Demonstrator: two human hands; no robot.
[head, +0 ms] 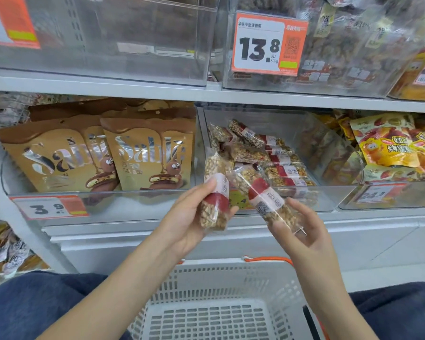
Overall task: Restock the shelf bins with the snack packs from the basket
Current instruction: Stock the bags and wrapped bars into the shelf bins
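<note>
White shop shelving [157,93] fills the background, two tiers of clear plastic bins set side by side along it. At about twelve o'clock from the hands stands the middle bin [334,195] of the lower tier, partly filled with peanut brittle packs [277,165], clear wrappers with red-and-white bands, heaped toward its left and rear. At ten o'clock, the neighbouring bin holds brown Sable cookie bags [147,153] standing upright, with a 3.9 price tag [49,207] on its front. At two o'clock lie yellow dried-fruit bags [388,143]. On the upper tier, at one o'clock, an orange-edged 13.8 price card [268,44] hangs on a bin of dark packaged snacks, and the bin at eleven o'clock looks nearly bare.

The left hand [192,217] is raised in front of the middle bin's lower edge, thumb and fingers curled round one snack pack [215,204], which stands nearly upright with its top reaching over the bin's front lip. The right hand [304,231], just to the three o'clock side, pinches a second snack pack [268,202] by its lower end between thumb and fingers; this pack tilts toward eleven o'clock, its upper end near the first pack. Whether the two packs touch cannot be told.

At six o'clock, below both forearms, sits a white slotted basket [187,280] with an orange handle [268,259], its visible floor bare. Dark blue trouser legs [35,305] flank it.
</note>
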